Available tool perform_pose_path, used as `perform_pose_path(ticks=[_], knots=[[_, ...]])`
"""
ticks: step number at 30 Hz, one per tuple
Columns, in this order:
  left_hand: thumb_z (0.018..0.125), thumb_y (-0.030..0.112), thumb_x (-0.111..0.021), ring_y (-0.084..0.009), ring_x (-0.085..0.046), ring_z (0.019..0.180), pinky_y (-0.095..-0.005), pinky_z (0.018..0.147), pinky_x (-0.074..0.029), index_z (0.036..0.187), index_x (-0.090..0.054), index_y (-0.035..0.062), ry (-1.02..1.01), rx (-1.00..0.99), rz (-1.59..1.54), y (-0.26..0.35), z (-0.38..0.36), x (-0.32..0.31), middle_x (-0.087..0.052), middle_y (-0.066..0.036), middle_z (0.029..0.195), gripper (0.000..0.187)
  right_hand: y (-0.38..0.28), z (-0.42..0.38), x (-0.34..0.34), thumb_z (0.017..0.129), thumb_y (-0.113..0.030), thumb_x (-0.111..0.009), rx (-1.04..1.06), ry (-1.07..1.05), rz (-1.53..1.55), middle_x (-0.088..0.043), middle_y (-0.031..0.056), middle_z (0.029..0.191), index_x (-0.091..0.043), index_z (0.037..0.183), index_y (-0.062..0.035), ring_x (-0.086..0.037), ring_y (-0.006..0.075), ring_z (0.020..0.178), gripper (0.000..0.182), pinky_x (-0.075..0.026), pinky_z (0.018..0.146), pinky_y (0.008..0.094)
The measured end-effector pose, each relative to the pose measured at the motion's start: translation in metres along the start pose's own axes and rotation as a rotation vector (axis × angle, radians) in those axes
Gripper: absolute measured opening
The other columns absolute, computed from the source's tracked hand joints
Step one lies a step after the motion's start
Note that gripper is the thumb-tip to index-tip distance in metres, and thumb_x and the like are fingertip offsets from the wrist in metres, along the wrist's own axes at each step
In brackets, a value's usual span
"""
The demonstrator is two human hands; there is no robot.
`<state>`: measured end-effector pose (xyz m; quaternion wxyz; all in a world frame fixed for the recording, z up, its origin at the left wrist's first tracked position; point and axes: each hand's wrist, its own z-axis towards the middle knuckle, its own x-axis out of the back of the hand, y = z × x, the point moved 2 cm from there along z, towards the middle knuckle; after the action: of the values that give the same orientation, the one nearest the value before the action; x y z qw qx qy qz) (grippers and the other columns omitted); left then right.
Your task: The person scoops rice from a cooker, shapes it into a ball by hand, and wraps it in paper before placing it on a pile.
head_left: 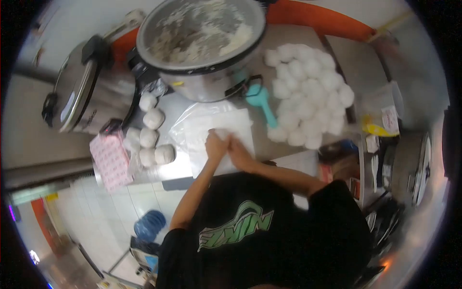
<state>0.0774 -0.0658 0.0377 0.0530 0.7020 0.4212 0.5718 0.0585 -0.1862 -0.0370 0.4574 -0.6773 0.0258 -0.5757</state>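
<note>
My left hand point(217, 145) and my right hand point(241, 153) meet over a stack of white wrapping sheets point(199, 161). The fingers of both are closed on a pale wrapping sheet point(222, 132), bunched between them; what lies inside is hidden. To the right spreads a large heap of white rice balls point(308, 91). A turquoise scoop point(260, 101) lies between the heap and the sheets. On the left stand several wrapped rice balls point(148, 137).
A big open rice cooker point(168, 72) with rice stands at the back. Another lidded cooker point(96, 101) is at the left. A pink printed packet point(111, 160) lies at the table's left edge. A clear container point(387, 98) stands at the right.
</note>
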Motion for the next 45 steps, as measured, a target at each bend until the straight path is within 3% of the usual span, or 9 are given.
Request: perform_pose_path(ticks=[6, 10, 13, 16, 23, 28, 34, 41, 45], knots=[[0.092, 0.038, -0.055, -0.0263, -0.054, 0.112, -0.0388, 0.098, -0.041, 0.128, -0.045, -0.0016, -0.418, 0.184, -1.411, -0.027, 0.013, -0.021, -0.055, -0.014, 0.121, 0.055, -0.017, 0.02, 0.074, 0.089, -0.006, -0.049, -0.345, -0.098, 0.614, -0.047, 0.0246, 0.128, -0.049, 0.127, 0.0029, -0.049, 0.0263, 0.116, 0.04, -0.038, 0.097, 0.0386], [0.095, 0.037, -0.053, -0.0227, -0.05, 0.117, -0.0357, 0.103, -0.036, 0.129, -0.045, 0.0008, -0.47, 0.086, -1.72, 0.039, -0.013, -0.016, -0.054, -0.011, 0.125, 0.05, -0.005, 0.023, 0.092, 0.088, -0.008, -0.055, -0.267, 0.364, 0.918, -0.053, 0.0173, 0.122, -0.052, 0.125, 0.0015, -0.051, 0.0185, 0.111, 0.039, -0.041, 0.095, 0.0337], [0.096, 0.035, -0.05, -0.0231, -0.05, 0.116, -0.037, 0.103, -0.036, 0.131, -0.042, 0.002, -0.49, 0.025, -1.58, 0.056, -0.009, -0.018, -0.053, -0.011, 0.126, 0.049, 0.02, 0.022, 0.129, 0.089, -0.014, -0.057, -0.34, 0.078, 1.106, -0.05, 0.017, 0.126, -0.051, 0.127, 0.002, -0.049, 0.0214, 0.115, 0.041, -0.04, 0.096, 0.0336], [0.098, 0.04, -0.043, -0.0224, -0.05, 0.117, -0.0385, 0.103, -0.035, 0.13, -0.044, 0.0029, -0.385, -0.044, -1.379, 0.08, -0.008, -0.015, -0.053, -0.01, 0.125, 0.05, 0.043, 0.02, 0.206, 0.09, -0.021, -0.059, -0.236, 0.238, 0.33, -0.05, 0.0171, 0.126, -0.047, 0.129, 0.0018, -0.048, 0.024, 0.117, 0.047, -0.039, 0.097, 0.0333], [0.097, 0.048, -0.04, -0.0236, -0.032, 0.133, -0.0401, 0.11, -0.023, 0.141, -0.027, 0.0126, -0.451, -0.303, -1.228, 0.171, -0.021, -0.029, -0.034, -0.011, 0.142, 0.058, 0.05, 0.04, 0.292, 0.073, -0.034, -0.079, -0.276, -0.005, 0.796, -0.055, 0.0156, 0.121, -0.047, 0.131, 0.0008, -0.054, 0.0202, 0.11, 0.075, -0.044, 0.093, 0.0328], [0.097, 0.037, -0.048, -0.0287, -0.024, 0.136, -0.0424, 0.109, -0.02, 0.147, -0.015, 0.0164, -0.216, -0.466, -0.884, 0.173, -0.029, -0.002, -0.025, -0.016, 0.146, 0.064, 0.174, 0.084, 0.393, 0.067, -0.034, -0.082, -0.542, 0.398, 0.838, -0.049, 0.0147, 0.128, -0.036, 0.137, 0.0015, -0.052, 0.0224, 0.113, 0.09, -0.046, 0.092, 0.0325], [0.093, 0.031, -0.057, -0.0252, -0.041, 0.122, -0.0399, 0.101, -0.033, 0.138, -0.035, 0.0119, -0.107, -0.179, -0.76, 0.093, -0.025, -0.022, -0.043, -0.017, 0.134, 0.054, 0.282, 0.134, 0.457, 0.068, -0.042, -0.078, -0.796, 0.43, 0.197, -0.039, 0.0186, 0.141, -0.031, 0.14, -0.0004, -0.045, 0.0302, 0.124, 0.096, -0.043, 0.096, 0.0401], [0.091, 0.025, -0.061, -0.0164, -0.049, 0.103, -0.0305, 0.088, -0.039, 0.131, -0.043, 0.009, 0.007, 0.114, -0.81, 0.004, -0.03, -0.014, -0.052, -0.009, 0.118, 0.047, 0.281, 0.127, 0.448, 0.068, -0.046, -0.075, -0.672, 0.332, 0.485, -0.034, 0.0361, 0.138, -0.021, 0.142, 0.0077, -0.034, 0.04, 0.132, 0.106, -0.031, 0.108, 0.0396], [0.089, 0.02, -0.062, -0.0194, -0.05, 0.105, -0.0323, 0.091, -0.041, 0.129, -0.045, 0.0056, 0.099, 0.072, -0.611, -0.058, -0.004, -0.01, -0.053, -0.01, 0.118, 0.046, 0.276, 0.137, 0.444, 0.073, -0.038, -0.071, -0.821, 0.4, -0.249, -0.044, 0.0345, 0.13, -0.034, 0.136, 0.0033, -0.048, 0.0384, 0.12, 0.084, -0.037, 0.102, 0.0425]])
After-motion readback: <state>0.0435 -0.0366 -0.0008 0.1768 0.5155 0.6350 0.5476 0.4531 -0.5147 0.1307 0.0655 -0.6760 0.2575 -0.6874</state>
